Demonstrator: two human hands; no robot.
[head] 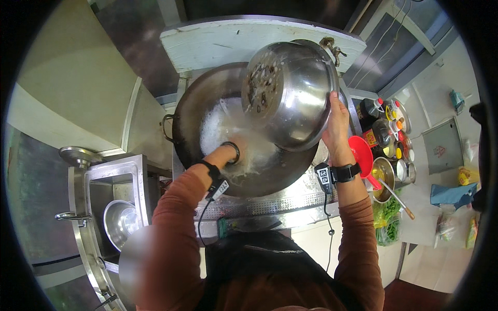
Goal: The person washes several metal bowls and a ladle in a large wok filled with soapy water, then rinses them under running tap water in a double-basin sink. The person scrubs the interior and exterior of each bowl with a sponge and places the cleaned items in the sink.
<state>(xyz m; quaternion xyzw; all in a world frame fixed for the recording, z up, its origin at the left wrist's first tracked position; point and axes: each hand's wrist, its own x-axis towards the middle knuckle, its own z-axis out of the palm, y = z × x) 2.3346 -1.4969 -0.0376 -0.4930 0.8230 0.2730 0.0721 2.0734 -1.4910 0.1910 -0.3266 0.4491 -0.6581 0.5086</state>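
Over the right half of a large wok point(194, 167), a stainless steel basin point(303, 97) is tipped on its side. Its stained, dark-spotted underside faces left. My right hand point(337, 124) grips the basin's rim from the right. Inside the wok lies cloudy water with white foam point(212, 130). My left hand point(242, 148) reaches down into the wok, beneath the basin's lower left side. A blurred haze hides its fingers, so what it touches cannot be made out. A dark bangle point(234, 151) circles the left wrist.
To the right stand a red plastic ladle point(360, 154), a pot of yellow liquid point(379, 169), several sauce bottles point(383, 130) and bagged green vegetables point(389, 221). A metal sink point(144, 186) at left holds a steel bowl point(113, 221). A tap point(335, 50) sits behind the wok.
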